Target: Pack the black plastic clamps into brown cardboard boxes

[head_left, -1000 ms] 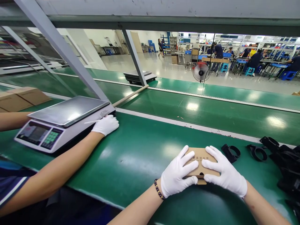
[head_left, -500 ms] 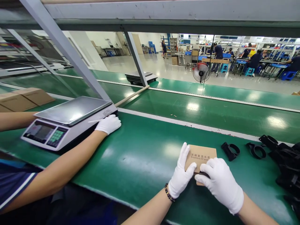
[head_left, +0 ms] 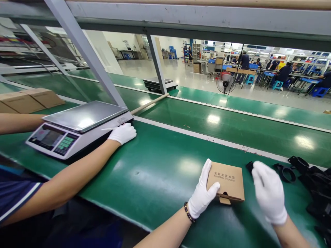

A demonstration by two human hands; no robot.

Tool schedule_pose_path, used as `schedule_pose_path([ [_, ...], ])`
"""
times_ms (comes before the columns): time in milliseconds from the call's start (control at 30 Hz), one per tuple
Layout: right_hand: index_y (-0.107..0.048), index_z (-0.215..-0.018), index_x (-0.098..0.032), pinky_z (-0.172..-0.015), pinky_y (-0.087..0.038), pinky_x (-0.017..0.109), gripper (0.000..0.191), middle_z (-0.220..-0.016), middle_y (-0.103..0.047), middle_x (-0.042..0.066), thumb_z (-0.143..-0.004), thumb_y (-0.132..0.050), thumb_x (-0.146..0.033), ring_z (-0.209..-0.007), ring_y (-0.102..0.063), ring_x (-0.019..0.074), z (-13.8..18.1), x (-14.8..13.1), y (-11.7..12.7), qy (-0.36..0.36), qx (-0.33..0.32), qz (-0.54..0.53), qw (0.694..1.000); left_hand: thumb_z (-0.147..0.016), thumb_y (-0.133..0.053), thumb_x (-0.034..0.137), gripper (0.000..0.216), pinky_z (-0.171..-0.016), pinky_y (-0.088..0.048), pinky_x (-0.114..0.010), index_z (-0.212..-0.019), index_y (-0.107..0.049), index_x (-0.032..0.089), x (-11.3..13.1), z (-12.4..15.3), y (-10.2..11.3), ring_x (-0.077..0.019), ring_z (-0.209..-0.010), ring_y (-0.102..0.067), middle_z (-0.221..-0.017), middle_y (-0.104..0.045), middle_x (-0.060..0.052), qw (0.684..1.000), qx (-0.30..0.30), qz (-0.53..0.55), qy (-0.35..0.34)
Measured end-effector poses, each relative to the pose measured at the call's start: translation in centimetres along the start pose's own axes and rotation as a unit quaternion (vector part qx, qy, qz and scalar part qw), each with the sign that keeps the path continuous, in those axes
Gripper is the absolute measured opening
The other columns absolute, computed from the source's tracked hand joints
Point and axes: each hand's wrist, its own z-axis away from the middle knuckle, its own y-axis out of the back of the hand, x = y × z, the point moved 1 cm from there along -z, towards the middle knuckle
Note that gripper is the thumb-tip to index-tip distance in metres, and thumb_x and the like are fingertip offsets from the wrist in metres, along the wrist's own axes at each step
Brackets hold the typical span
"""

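Note:
A small brown cardboard box (head_left: 227, 181) printed "Brushless DC pump" lies flat on the green belt (head_left: 160, 165) in front of me. My left hand (head_left: 203, 193), in a white glove, grips its left edge, thumb on top of the lid. My right hand (head_left: 269, 191), also gloved, hovers just right of the box with fingers loosely together and holds nothing. Its fingertips are close to a black ring-shaped part (head_left: 250, 166).
A co-worker's gloved hand (head_left: 122, 133) rests beside a weighing scale (head_left: 77, 125) at left. Several black parts (head_left: 307, 175) lie at right. Brown cartons (head_left: 28, 100) sit far left. A fan (head_left: 225, 83) and seated workers are in the background.
My right hand has lifted off the box and moved right, toward the black parts. My left hand has kept its grip on the box's left edge.

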Motion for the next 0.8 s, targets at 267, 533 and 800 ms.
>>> schedule_pose_path([
  [267, -0.056, -0.114, -0.019, -0.091, -0.049, 0.050, 0.027, -0.108, -0.063, 0.011, -0.091, -0.046, -0.011, -0.104, -0.058, 0.0266, 5.0, -4.3, -4.5, 0.135, -0.074, -0.015, 0.988, -0.088, -0.054, 0.044, 0.073, -0.119, -0.022, -0.050, -0.149, -0.019, 0.024, 0.2, -0.2, 0.2, -0.0287, -0.143, -0.024, -0.157, -0.023, -0.009, 1.000, -0.016, 0.004, 0.014],
  [533, -0.055, -0.111, -0.022, -0.101, -0.046, 0.050, 0.027, -0.102, -0.066, 0.006, -0.088, -0.055, -0.010, -0.101, -0.063, 0.0213, 4.7, -3.5, -4.9, 0.120, -0.022, -0.112, 0.986, -0.088, -0.053, 0.044, 0.070, -0.119, -0.023, -0.050, -0.148, -0.022, 0.025, 0.0, -0.1, 0.3, -0.0295, -0.143, -0.025, -0.157, -0.023, -0.010, 1.000, -0.014, -0.008, -0.003],
  [800, -0.055, -0.098, -0.022, -0.095, -0.048, 0.051, 0.017, -0.095, -0.065, 0.006, -0.085, -0.058, -0.012, -0.095, -0.063, 0.0223, 4.1, -3.8, -4.1, 0.091, -0.052, -0.159, 0.982, -0.088, -0.053, 0.045, 0.070, -0.119, -0.021, -0.051, -0.147, -0.023, 0.024, 0.0, -0.2, 0.2, -0.0295, -0.143, -0.024, -0.156, -0.023, -0.011, 1.000, -0.018, -0.007, 0.009],
])
